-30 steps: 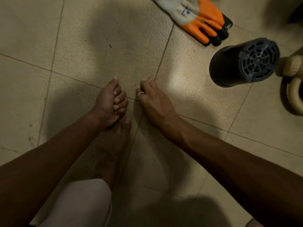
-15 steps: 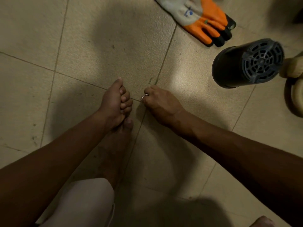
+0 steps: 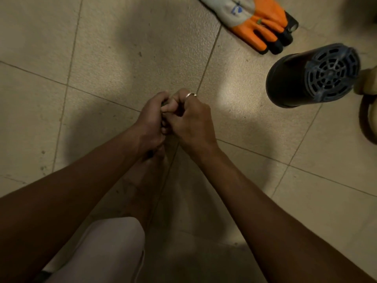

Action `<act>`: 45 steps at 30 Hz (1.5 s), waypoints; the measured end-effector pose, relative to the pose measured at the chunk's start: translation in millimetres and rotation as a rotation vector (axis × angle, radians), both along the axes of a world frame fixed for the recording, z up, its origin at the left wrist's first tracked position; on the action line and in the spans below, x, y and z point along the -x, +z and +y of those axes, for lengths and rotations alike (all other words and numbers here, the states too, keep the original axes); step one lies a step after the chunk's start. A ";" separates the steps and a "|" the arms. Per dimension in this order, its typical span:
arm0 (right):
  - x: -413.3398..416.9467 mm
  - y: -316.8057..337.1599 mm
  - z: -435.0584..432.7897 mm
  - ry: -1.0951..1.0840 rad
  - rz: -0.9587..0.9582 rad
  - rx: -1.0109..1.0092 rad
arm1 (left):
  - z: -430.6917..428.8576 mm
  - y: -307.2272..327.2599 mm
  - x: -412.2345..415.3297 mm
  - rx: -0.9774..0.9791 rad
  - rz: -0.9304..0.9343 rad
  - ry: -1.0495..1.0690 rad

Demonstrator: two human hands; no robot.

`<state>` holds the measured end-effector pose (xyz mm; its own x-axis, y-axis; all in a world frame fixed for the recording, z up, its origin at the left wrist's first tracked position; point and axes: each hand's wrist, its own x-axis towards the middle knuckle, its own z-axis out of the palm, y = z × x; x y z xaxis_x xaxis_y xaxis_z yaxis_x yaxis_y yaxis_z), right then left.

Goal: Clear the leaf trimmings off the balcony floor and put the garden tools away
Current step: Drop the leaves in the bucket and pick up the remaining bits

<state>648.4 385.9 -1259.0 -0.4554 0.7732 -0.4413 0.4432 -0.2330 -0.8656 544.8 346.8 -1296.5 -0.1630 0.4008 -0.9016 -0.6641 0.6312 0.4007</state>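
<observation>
Above the beige tiled floor [image 3: 122, 48], my two hands meet in the middle of the view. My left hand [image 3: 151, 119] is curled, and a small dark green bit of leaf trimming [image 3: 163, 103] shows at its fingertips. My right hand [image 3: 193, 119], with a ring on one finger, has its fingers curled and pinched against the left hand's fingers at that same bit. Most of what the hands hold is hidden. Orange and grey garden gloves [image 3: 257, 21] lie on the floor at the top right.
A black plastic plant pot [image 3: 295, 78] lies on its side at the right, its slotted base facing me. A beige object [image 3: 367, 82] sits at the right edge. My bare foot [image 3: 146, 176] and a pale trouser leg [image 3: 106, 252] are below the hands.
My right hand has lifted off the tile joint and moved left to meet my left hand. The left hand has closed tighter.
</observation>
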 end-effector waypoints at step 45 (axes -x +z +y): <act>38.0 -59.7 -23.7 0.105 0.088 -0.233 | -39.4 0.5 48.0 -0.055 -0.115 0.116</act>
<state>610.4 362.3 -1318.7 -0.5672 0.7958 -0.2121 0.3751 0.0204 -0.9268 496.7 307.3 -1296.1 -0.1085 0.4343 -0.8942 -0.7746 0.5268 0.3499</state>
